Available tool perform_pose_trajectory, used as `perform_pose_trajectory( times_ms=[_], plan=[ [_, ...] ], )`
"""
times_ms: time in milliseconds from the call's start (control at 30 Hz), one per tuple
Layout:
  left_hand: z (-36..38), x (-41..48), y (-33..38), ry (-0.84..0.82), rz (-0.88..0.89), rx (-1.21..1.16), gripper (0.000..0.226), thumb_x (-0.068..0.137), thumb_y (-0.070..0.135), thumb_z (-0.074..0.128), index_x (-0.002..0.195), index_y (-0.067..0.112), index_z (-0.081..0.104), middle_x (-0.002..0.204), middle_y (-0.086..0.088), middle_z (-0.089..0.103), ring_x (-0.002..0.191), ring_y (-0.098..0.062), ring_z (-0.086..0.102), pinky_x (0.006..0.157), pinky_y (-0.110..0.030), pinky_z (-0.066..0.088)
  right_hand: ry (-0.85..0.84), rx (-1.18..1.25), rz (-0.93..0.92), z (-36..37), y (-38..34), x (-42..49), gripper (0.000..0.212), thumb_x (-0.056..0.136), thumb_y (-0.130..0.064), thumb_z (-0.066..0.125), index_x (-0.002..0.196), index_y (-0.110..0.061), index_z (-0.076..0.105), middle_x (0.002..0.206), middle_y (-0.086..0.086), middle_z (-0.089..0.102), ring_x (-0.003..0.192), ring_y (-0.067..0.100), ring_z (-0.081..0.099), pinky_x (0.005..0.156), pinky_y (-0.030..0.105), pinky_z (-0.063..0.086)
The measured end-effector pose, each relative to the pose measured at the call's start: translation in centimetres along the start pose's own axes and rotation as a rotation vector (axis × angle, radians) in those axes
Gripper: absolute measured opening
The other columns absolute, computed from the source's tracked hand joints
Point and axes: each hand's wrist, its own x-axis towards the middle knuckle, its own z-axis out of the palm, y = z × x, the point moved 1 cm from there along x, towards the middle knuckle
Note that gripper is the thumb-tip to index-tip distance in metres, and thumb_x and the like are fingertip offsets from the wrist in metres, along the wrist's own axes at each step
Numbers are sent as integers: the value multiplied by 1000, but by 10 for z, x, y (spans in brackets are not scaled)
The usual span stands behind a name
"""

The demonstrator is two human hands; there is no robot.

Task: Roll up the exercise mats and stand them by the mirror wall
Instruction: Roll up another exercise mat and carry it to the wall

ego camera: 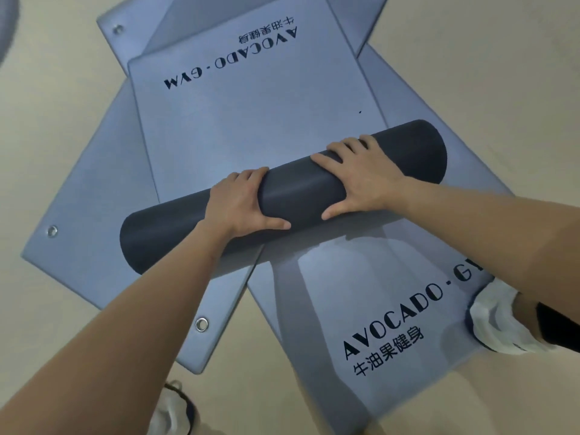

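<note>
Several blue-grey exercise mats lie crossed in a pile on the floor. The top mat (257, 105), printed AVOCADO·GYM, is partly rolled into a dark grey roll (301, 191) that lies slanted across the middle of the view. My left hand (241, 205) presses on the roll left of its middle, fingers curled over its top. My right hand (361, 177) rests on it further right, fingers spread over the far side. Another mat (361, 309) with the same print lies flat underneath, nearer to me. A third mat (94, 221) with metal eyelets sticks out at the left.
Beige floor (502, 73) surrounds the pile. My shoe in white and dark (502, 321) stands on the near mat's right edge. My other shoe (175, 409) is on the floor at the bottom. A grey curved object (6, 26) shows at the top left corner.
</note>
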Motion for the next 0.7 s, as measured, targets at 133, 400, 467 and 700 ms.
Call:
perform_pose_trajectory(
  times_ms=[133,400,467,700],
  plan=[
    [-22,18,-3,-65,-25,-32,107,53,89,74,141,35,47,119,10,67,108,-23,64,84,-38,43,-47,126,-6,-21,13,21,108,64,-102,41,145,-32,40,121,4,58,106,27,55,97,45,43],
    [-19,-21,11,-252,-66,-125,98,47,90,72,128,38,56,105,15,64,98,-18,64,89,-40,53,-250,321,-29,-36,-8,-9,95,65,-90,65,140,-33,51,84,-15,42,84,18,51,67,32,35],
    [-6,-48,19,-297,-83,-169,96,49,89,73,129,39,56,107,16,64,99,-17,63,87,-38,51,-327,371,-53,-34,-19,-24,93,65,-86,69,140,-33,53,82,-19,43,84,15,51,64,29,35],
    [46,-137,39,-398,-209,-407,91,48,85,78,126,41,59,108,19,66,99,-11,64,90,-36,52,-547,417,-162,-18,-64,-61,77,62,-81,76,123,-37,63,86,-22,60,92,15,63,66,30,42]
  ],
)
